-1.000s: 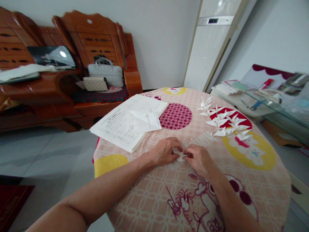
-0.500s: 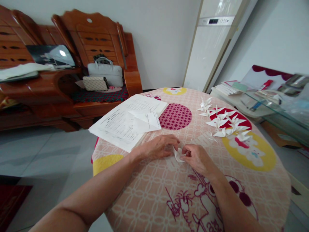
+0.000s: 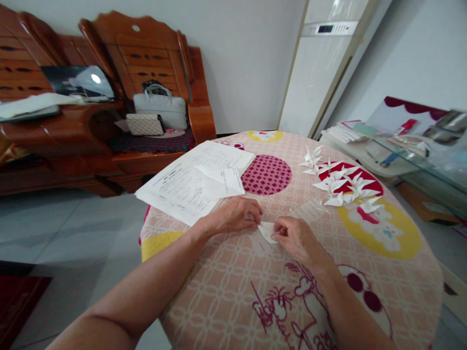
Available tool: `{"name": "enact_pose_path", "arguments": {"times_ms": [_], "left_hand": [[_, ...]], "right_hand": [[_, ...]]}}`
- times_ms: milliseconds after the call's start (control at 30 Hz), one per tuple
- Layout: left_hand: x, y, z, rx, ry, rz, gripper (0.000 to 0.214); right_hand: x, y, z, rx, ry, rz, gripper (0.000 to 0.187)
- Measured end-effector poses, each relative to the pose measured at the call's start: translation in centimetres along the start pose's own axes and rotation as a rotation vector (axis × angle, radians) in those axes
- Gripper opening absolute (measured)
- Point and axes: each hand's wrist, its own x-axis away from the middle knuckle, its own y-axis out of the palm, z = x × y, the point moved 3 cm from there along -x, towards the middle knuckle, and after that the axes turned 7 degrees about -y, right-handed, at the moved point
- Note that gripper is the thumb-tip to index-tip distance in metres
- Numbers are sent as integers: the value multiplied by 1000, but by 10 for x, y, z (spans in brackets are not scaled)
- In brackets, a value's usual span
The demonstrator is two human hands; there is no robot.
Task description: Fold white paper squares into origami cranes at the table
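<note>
From my head view, I have the right hand [image 3: 297, 238] pinching a small folded white paper [image 3: 268, 232] between thumb and fingers, over the patterned worktop [image 3: 226, 277] and between both hands. My left hand [image 3: 235, 215] is bent, its fingertips at the paper's left corner; whether they grip it or merely touch it, I can't tell from here. A stack of printed sheets [image 3: 175, 189] lies just beyond that hand, and white paper cranes [image 3: 332, 183] sit well apart, toward the far right.
</note>
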Motion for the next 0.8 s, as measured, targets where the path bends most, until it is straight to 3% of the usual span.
{"name": "enact_pose_path", "arguments": {"times_ms": [233,467,633,800], "left_hand": [[-1,-1,-10,53,-7,3,12],[-3,-1,-16,80,-196,36,16],[-4,6,-16,153,-386,-89,35],[-7,17,-16,252,-474,-167,22]], "right_hand": [[-3,2,-6,68,27,6,7],[-3,2,-8,102,46,-16,8],[-3,4,-7,104,49,-21,9],[-4,4,-7,104,34,-9,9]]}}
